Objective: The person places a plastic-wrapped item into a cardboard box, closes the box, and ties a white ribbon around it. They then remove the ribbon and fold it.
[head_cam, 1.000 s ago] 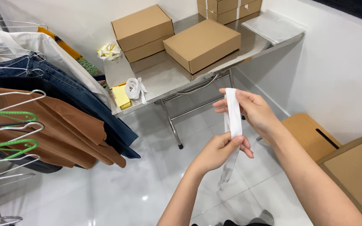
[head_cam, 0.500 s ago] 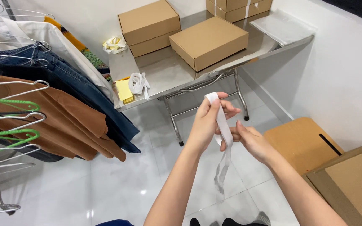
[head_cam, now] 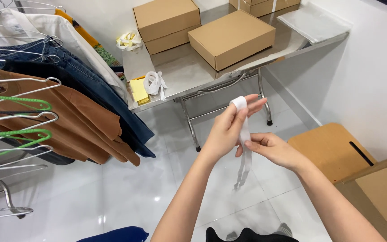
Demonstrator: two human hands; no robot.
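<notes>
Left hand (head_cam: 227,130) is up in front with a white strip (head_cam: 245,134) looped over the fingertips, fingers curled around it. Right hand (head_cam: 269,150) sits just below and to the right, pinching the same strip lower down, with the loose tail hanging under both hands toward the floor (head_cam: 126,197).

If it's me doing this, I'd keep the strip flat and a bit taut between the two hands so it doesn't twist, and let the lower hand feed it up while the upper fingers stay steady. The dangling end looks like it could tangle, so worth watching that.

Around it: beyond the hands there's a metal surface (head_cam: 189,74) with cardboard boxes (head_cam: 231,38) on it, plus a yellow pad (head_cam: 138,91) and a bundle of white strips (head_cam: 154,84) near its front edge. Clothes on hangers (head_cam: 45,112) are well off to the left of the left hand. More cardboard (head_cam: 332,150) on the floor just right of the right hand. Nothing's really between the hands and the strip, so no obstruction there.
</notes>
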